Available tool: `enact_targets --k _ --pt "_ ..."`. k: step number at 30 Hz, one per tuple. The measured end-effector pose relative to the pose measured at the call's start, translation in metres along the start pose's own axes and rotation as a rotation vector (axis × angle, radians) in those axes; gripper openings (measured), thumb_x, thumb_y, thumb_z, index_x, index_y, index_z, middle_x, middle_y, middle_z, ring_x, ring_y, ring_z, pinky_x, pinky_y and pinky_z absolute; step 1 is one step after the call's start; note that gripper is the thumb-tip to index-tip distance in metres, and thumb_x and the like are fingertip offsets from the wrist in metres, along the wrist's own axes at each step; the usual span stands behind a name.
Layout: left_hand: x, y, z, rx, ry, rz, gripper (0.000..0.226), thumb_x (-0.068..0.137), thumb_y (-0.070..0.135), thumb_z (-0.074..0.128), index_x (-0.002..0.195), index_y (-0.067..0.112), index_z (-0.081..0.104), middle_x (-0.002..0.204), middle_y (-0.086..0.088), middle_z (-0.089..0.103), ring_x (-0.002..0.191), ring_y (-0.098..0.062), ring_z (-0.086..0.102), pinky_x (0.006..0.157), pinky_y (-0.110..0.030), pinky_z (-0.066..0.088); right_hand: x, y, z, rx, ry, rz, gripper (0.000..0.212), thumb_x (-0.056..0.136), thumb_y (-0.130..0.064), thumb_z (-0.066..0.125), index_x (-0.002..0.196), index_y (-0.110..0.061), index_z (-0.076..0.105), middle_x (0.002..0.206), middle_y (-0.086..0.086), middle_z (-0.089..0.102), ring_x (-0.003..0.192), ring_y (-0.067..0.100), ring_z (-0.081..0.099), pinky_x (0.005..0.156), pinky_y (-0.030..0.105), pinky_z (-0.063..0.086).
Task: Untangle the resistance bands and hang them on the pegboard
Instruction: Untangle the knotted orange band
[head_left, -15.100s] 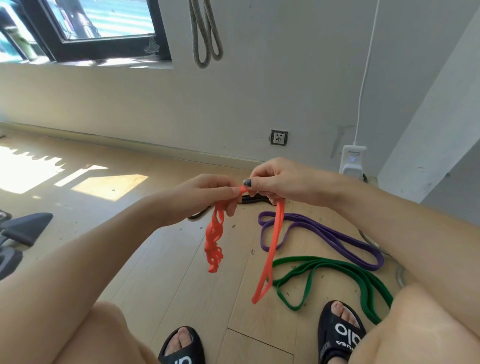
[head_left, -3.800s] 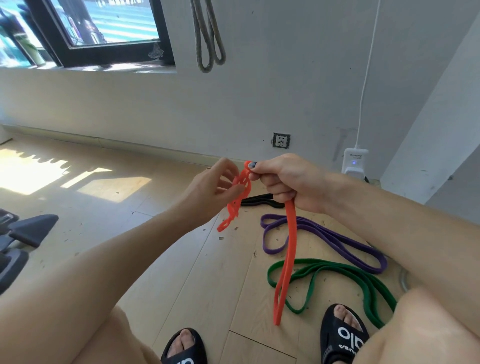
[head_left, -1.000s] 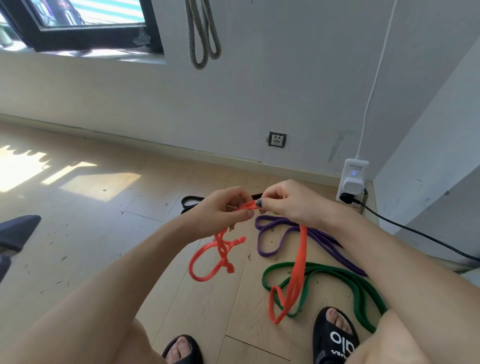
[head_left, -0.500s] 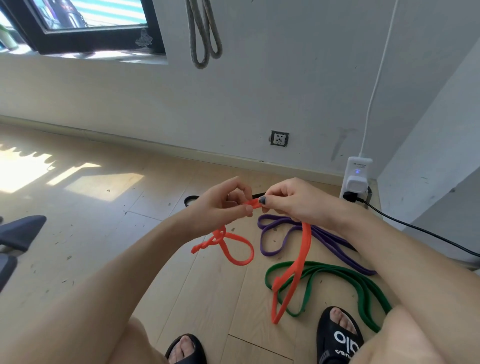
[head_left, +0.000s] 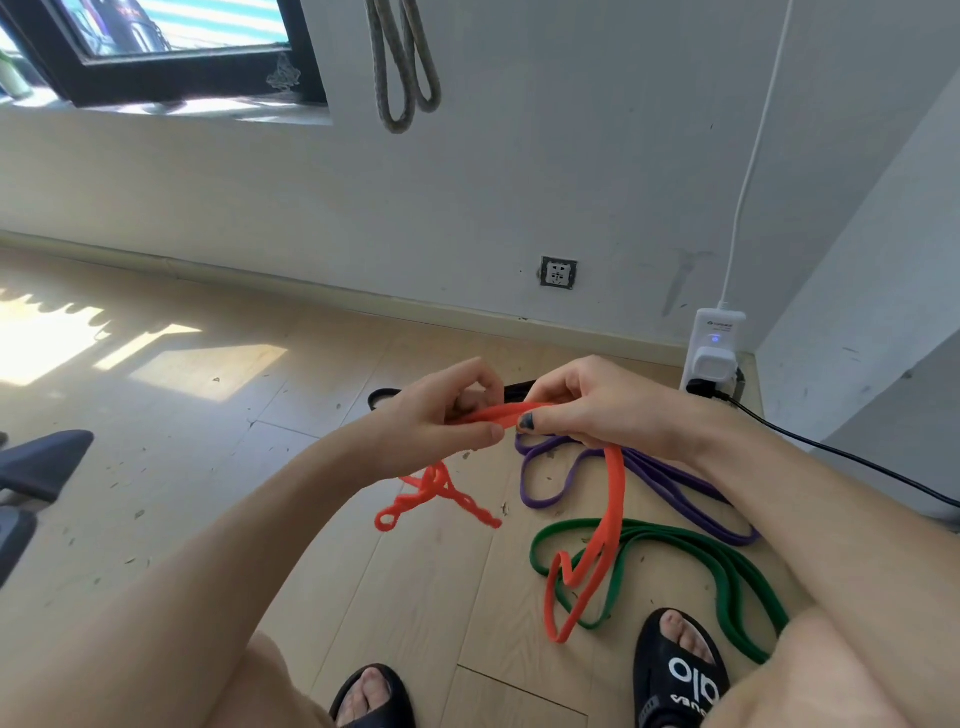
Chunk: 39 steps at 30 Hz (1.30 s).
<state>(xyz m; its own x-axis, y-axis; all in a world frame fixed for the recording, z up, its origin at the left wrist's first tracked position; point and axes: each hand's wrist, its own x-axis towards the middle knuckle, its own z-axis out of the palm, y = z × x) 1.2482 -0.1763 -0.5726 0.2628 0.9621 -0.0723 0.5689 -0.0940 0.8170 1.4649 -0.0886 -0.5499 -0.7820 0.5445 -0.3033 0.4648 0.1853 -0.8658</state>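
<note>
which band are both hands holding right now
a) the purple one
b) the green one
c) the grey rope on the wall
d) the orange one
d: the left hand and the right hand both pinch the orange band, which hangs down from them, while the purple band and the green band lie on the floor untouched.

Four resistance bands are showing near the floor: one orange band (head_left: 613, 499), one purple band (head_left: 670, 483), one green band (head_left: 727, 566) and one black band (head_left: 384, 397). Two grey loops (head_left: 402, 67) are hanging on the wall. Two hands are showing, and two black sandals (head_left: 680, 675).
</note>
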Motion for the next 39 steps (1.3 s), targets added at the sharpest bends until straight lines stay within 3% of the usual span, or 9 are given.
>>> enact_targets --k 3,6,10,14,24,28,31,36,39 --pt "-0.004 0.005 -0.003 -0.06 0.025 0.007 0.015 0.1 0.008 0.059 0.097 0.02 0.051 0.065 0.005 0.047 0.061 -0.009 0.043 0.06 -0.018 0.042 0.002 -0.002 0.002 -0.024 0.033 -0.016 0.013 0.098 -0.023 0.068 0.105 -0.015 0.075 0.074 0.007 0.052 0.06 0.019 0.037 0.049 0.024 0.029" --pt "-0.006 0.011 -0.006 -0.11 0.052 0.018 0.014 0.102 0.005 0.054 0.098 0.018 0.05 0.066 0.004 0.046 0.062 -0.007 0.043 0.061 -0.019 0.042 0.003 -0.002 0.002 0.044 0.036 -0.043 0.011 0.1 -0.018 0.065 0.108 -0.013 0.071 0.066 0.001 0.046 0.053 0.014 0.033 0.046 0.022 0.028" --pt "-0.01 0.012 -0.006 -0.171 0.043 -0.001 0.015 0.104 0.007 0.05 0.098 0.02 0.055 0.075 -0.011 0.058 0.07 -0.021 0.05 0.065 -0.032 0.045 0.001 -0.003 0.0 0.044 0.019 -0.062 0.013 0.101 -0.02 0.064 0.107 -0.012 0.071 0.067 0.002 0.046 0.052 0.012 0.034 0.045 0.02 0.03" --pt "-0.011 0.007 -0.006 -0.215 0.025 -0.035 0.018 0.103 0.01 0.056 0.098 0.027 0.059 0.076 -0.004 0.064 0.075 -0.023 0.058 0.073 -0.035 0.053 -0.003 -0.006 0.002 0.05 0.015 -0.061 0.013 0.1 -0.022 0.065 0.102 -0.012 0.074 0.067 0.003 0.042 0.053 0.012 0.031 0.045 0.02 0.028" --pt "-0.012 0.008 -0.006 -0.285 -0.019 -0.069 0.01 0.097 0.003 0.063 0.105 0.007 0.058 0.082 -0.01 0.076 0.08 -0.029 0.073 0.078 -0.03 0.058 -0.007 -0.006 0.007 0.047 -0.001 -0.086 0.016 0.102 -0.021 0.064 0.106 -0.01 0.074 0.066 0.003 0.047 0.057 0.012 0.041 0.052 0.023 0.036" --pt "-0.016 0.009 -0.008 -0.522 -0.082 -0.108 0.011 0.093 -0.001 0.065 0.101 0.004 0.059 0.075 -0.008 0.069 0.076 -0.02 0.067 0.077 -0.026 0.055 -0.008 -0.007 0.006 0.026 -0.025 -0.094 0.015 0.101 -0.02 0.064 0.107 -0.011 0.074 0.076 0.007 0.057 0.067 0.014 0.05 0.061 0.024 0.044" --pt "-0.02 0.007 -0.01 -0.693 -0.163 -0.138 0.012 0.091 0.005 0.062 0.102 0.005 0.057 0.078 -0.007 0.068 0.076 -0.018 0.065 0.072 -0.023 0.053 -0.008 -0.007 0.008 -0.018 -0.024 -0.117 0.015 0.101 -0.026 0.064 0.108 -0.018 0.075 0.089 0.013 0.068 0.08 0.036 0.058 0.071 0.046 0.051" --pt "-0.022 -0.004 -0.012 -0.722 -0.145 -0.176 0.018 0.091 0.008 0.069 0.106 0.012 0.062 0.09 -0.012 0.067 0.082 -0.029 0.049 0.071 -0.028 0.046 -0.005 -0.009 0.013 -0.083 0.055 -0.162 0.011 0.099 -0.028 0.067 0.104 -0.024 0.076 0.084 0.008 0.067 0.07 0.009 0.055 0.064 0.024 0.045" --pt "-0.024 -0.003 -0.01 -0.632 -0.095 -0.159 0.013 0.097 0.017 0.064 0.108 0.01 0.063 0.093 -0.009 0.066 0.072 -0.018 0.045 0.067 -0.025 0.044 -0.005 -0.008 0.014 -0.107 0.065 -0.168 0.009 0.097 -0.026 0.069 0.105 -0.025 0.075 0.086 0.011 0.07 0.075 0.023 0.061 0.07 0.037 0.049"
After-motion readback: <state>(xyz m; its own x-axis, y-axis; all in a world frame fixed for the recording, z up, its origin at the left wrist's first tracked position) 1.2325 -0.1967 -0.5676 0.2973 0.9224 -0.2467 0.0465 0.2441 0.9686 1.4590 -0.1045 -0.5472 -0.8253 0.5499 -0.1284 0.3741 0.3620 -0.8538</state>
